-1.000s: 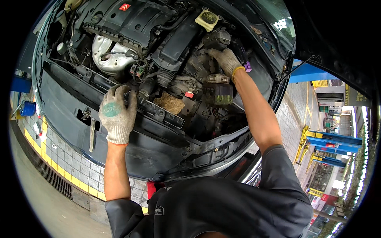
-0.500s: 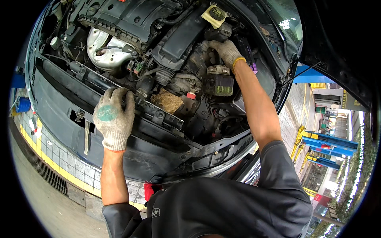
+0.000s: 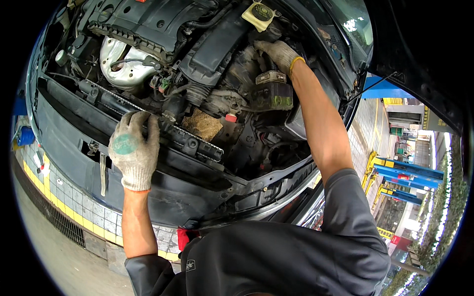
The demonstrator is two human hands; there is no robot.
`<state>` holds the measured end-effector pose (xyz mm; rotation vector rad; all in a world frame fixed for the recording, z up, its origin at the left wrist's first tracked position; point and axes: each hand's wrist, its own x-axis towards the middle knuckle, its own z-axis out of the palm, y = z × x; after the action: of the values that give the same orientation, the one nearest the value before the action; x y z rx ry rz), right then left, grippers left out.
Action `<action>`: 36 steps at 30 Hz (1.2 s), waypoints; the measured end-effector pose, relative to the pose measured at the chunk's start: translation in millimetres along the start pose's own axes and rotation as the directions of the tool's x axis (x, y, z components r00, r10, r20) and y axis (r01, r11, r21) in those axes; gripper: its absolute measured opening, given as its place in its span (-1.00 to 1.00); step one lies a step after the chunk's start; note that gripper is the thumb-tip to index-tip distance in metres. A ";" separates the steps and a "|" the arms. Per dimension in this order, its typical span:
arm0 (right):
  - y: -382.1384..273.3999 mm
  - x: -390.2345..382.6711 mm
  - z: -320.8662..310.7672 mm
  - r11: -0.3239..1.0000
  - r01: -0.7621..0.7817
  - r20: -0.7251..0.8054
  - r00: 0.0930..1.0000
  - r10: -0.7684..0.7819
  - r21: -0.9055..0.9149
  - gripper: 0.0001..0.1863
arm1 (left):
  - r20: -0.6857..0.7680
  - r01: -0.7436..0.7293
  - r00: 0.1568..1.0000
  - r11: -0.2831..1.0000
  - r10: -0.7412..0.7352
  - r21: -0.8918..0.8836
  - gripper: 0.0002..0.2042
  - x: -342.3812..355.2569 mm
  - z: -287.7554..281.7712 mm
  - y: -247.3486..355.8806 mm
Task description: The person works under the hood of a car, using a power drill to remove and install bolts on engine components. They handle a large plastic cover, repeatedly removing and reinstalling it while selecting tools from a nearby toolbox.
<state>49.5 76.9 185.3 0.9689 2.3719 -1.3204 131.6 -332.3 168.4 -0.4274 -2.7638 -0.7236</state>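
Observation:
My left hand, in a grey knit glove with a green patch, lies on the front crossmember of a car's engine bay. Its fingers rest stretched over the edge, holding nothing. Deep at the back right, my right hand, also gloved, curls its fingers down among dark parts; what they grip, if anything, is hidden. Just beyond that hand sits a pale yellow part with a round dark cap. Below the hand stands a dark block with a greenish side.
A black engine cover and silver heat shield fill the far left. A ribbed air duct runs beside a red-tipped part. The raised hood hangs at right, held by a thin rod. Blue lift arms stand beyond.
The view has shifted slightly, so the engine bay appears a little further left and higher. My left hand stays on the crossmember; my right hand remains in the same area, fingers slightly repositioned.

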 end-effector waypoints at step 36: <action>16.0 22.9 -10.6 0.955 0.093 -0.017 0.995 -0.102 -0.281 -0.47 | 0.088 0.029 0.996 0.999 -0.030 0.021 -0.84 -0.4 2.9 5.9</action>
<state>44.0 101.3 168.9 0.8034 2.5701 -0.9675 133.5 -326.0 168.4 -0.4249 -2.8630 -0.6994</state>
